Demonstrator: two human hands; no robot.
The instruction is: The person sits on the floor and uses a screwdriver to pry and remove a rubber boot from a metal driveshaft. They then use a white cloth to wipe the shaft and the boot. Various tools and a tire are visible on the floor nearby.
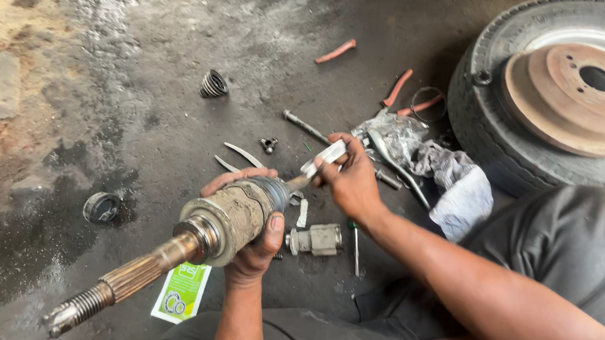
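Note:
My left hand (pixel 254 231) grips the thick dirty housing of a drive-shaft joint (pixel 215 223), held above the floor. Its splined, threaded stub (pixel 99 298) points down to the lower left. A dark rubber boot (pixel 272 189) covers the joint's far end. My right hand (pixel 348 181) pinches a flat shiny metal strip (pixel 326 157) whose tip touches the boot's end. Below my hands a small metal joint part (pixel 316 239) lies on the floor beside a thin screwdriver (pixel 355 246).
A tyre (pixel 493 125) with a rusty brake disc (pixel 571 97) on it lies at right. Rags and a plastic bag (pixel 448 176), orange-handled pliers (pixel 398 89), a bolt (pixel 303 125), a ribbed boot (pixel 213 84), a round cap (pixel 101 207) and a green-white packet (pixel 181 291) are scattered on the greasy concrete.

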